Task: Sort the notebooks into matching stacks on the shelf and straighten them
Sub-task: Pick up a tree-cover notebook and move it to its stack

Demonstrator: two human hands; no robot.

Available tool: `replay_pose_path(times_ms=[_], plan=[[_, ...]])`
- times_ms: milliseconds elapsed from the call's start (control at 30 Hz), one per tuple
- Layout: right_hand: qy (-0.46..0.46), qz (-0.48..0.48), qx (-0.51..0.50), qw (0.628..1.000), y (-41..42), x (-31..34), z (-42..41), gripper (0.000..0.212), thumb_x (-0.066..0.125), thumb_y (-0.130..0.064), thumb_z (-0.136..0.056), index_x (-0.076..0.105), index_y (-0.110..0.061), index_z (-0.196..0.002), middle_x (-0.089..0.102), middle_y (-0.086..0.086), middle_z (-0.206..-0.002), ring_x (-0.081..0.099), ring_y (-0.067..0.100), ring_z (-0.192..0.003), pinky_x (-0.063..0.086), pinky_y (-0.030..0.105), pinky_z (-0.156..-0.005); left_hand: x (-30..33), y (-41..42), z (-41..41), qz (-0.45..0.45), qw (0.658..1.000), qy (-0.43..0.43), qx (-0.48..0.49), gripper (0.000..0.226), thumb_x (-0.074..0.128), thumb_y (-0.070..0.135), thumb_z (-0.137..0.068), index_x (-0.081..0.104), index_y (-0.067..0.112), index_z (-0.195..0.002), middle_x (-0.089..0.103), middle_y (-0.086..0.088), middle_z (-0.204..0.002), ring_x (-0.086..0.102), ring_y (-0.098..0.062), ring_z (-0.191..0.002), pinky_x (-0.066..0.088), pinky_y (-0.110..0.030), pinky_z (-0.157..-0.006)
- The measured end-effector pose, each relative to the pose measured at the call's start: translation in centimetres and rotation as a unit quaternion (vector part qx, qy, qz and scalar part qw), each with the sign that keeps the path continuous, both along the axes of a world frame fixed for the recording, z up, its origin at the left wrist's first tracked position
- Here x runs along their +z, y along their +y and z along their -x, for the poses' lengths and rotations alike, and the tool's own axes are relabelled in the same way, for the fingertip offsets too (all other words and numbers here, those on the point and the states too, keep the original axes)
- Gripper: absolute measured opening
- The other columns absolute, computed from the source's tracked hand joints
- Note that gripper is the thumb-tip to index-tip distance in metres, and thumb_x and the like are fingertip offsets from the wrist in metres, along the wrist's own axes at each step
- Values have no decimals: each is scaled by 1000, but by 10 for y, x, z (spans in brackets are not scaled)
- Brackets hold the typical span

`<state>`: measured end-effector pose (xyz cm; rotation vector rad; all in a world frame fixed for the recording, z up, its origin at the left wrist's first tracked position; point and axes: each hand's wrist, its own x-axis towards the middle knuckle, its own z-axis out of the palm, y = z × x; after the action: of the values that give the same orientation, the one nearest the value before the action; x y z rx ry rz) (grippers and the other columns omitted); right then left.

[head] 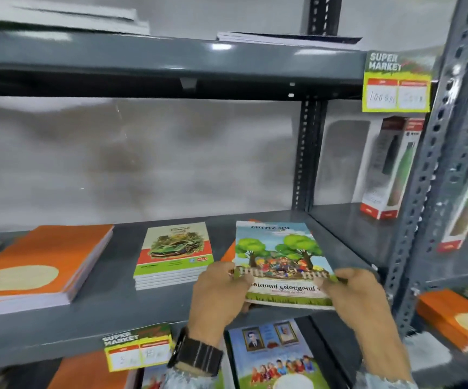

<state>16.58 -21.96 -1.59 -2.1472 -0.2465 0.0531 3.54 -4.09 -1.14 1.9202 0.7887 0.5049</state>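
On the grey shelf a notebook with trees and children on its cover lies at the right, on top of an orange notebook that shows at its left edge. My left hand grips its near left corner and my right hand grips its near right corner. A stack of green car notebooks sits in the middle of the shelf. A thick stack of orange notebooks lies at the left.
A grey upright post stands at the right, with boxed bottles behind it. Price tags hang on the shelf edges. The lower shelf holds a photo-cover notebook and more orange ones.
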Motion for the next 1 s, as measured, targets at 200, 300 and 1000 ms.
replay_pose_path(times_ms=[200, 300, 1000], plan=[[70, -304, 24, 950, 5, 11, 22, 24, 78, 8, -80, 76, -13, -91, 80, -4, -68, 73, 25, -75, 59, 33, -74, 4, 1, 14, 104, 982, -161, -1, 26, 64, 13, -100, 69, 32, -117, 72, 1, -89, 78, -8, -75, 66, -38, -65], [39, -386, 50, 920, 24, 20, 48, 34, 78, 9, -79, 76, -16, -101, 81, -2, -76, 76, 14, -73, 64, 25, -67, 5, 18, 43, 102, 968, -227, 21, 36, 64, 11, -99, 66, 31, -129, 74, -5, -104, 79, -16, -83, 63, -31, -59], [82, -297, 367, 877, 391, 28, 404, 42, 68, 11, -88, 69, -31, -88, 80, -15, -73, 74, -1, -67, 55, 16, -60, -4, 332, 469, -56, 908, -261, 323, 37, 61, 9, -100, 78, 41, -105, 82, 4, -98, 74, -21, -89, 63, -50, -81]])
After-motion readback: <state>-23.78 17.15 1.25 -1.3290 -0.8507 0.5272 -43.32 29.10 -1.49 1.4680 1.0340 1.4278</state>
